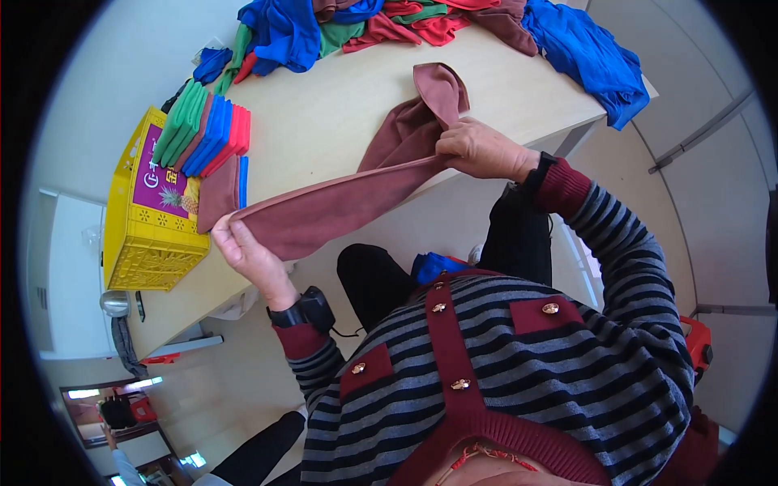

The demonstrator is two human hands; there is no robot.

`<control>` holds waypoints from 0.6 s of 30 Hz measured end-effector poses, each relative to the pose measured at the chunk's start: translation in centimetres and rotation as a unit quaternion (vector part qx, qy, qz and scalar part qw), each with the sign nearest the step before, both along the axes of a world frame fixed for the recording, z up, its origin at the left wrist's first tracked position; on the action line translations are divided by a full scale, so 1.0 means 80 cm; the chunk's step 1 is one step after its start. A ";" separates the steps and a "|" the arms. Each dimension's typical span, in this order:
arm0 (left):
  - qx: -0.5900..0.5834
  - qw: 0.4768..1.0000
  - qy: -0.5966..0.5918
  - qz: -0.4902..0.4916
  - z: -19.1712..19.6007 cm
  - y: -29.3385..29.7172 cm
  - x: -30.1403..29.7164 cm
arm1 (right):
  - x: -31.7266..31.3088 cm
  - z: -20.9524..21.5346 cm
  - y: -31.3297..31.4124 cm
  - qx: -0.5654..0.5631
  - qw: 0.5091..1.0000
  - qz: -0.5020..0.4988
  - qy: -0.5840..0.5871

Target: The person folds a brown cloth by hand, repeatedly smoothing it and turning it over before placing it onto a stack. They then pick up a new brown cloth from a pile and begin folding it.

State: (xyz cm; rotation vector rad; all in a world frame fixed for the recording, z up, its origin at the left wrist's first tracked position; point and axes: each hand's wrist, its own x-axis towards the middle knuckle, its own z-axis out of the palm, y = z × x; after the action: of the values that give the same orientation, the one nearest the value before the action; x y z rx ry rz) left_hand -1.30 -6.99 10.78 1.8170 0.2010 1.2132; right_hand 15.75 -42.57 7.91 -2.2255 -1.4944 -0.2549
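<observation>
A reddish-brown cloth [332, 212] is stretched between my two hands over the near edge of the table. My left hand [250, 253] pinches one end, beside the folded cloths. At the other side, my right hand [482, 150] grips its upper edge in bunched fingers. Beyond the right hand, the rest of the cloth lies loose and crumpled on the tabletop. Folded green cloths [180, 123], blue cloths [209, 138] and red cloths [230, 142] stand stacked to the left, with a folded brown cloth [219, 193] in front of them.
A yellow plastic crate [158, 257] with a purple panel stands at the table's left. Loose blue, red, green and brown cloths [389, 28] are heaped along the far side of the pale table [316, 109]. A blue cloth [587, 61] hangs over the right corner.
</observation>
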 end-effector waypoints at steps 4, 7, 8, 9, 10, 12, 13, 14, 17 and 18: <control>-0.025 0.999 -0.010 0.033 -0.006 0.028 -0.004 | 0.009 -0.011 -0.022 -0.015 0.999 -0.020 -0.024; -0.031 0.997 -0.029 0.068 -0.020 0.061 -0.007 | 0.022 -0.019 -0.034 -0.015 0.998 -0.038 -0.040; -0.031 0.997 -0.029 0.066 -0.025 0.068 -0.008 | 0.029 -0.022 -0.038 -0.018 0.997 -0.051 -0.051; -0.044 0.996 -0.030 0.070 -0.027 0.073 -0.009 | 0.037 -0.023 -0.044 -0.021 0.996 -0.065 -0.062; -0.056 0.995 -0.032 0.075 -0.029 0.077 -0.009 | 0.045 -0.025 -0.050 -0.021 0.995 -0.069 -0.062; -0.069 0.994 -0.033 0.077 -0.037 0.092 -0.013 | 0.062 -0.027 -0.062 -0.007 0.992 -0.111 -0.053; -0.072 0.993 -0.024 0.088 -0.043 0.103 -0.015 | 0.070 -0.028 -0.067 0.000 0.990 -0.131 -0.048; -0.075 0.992 -0.014 0.099 -0.046 0.110 -0.018 | 0.078 -0.030 -0.073 0.000 0.990 -0.133 -0.048; -0.092 0.990 0.001 0.109 -0.057 0.124 -0.023 | 0.100 -0.036 -0.094 -0.003 0.979 -0.182 -0.088; -0.107 0.988 0.007 0.110 -0.060 0.126 -0.023 | 0.104 -0.039 -0.102 -0.005 0.979 -0.184 -0.087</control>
State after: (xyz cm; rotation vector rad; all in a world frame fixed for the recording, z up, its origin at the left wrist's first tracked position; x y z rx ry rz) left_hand -3.17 3.10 5.94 1.6477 0.5322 1.2781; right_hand 24.10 -50.73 4.76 -2.5327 -1.1519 -0.5730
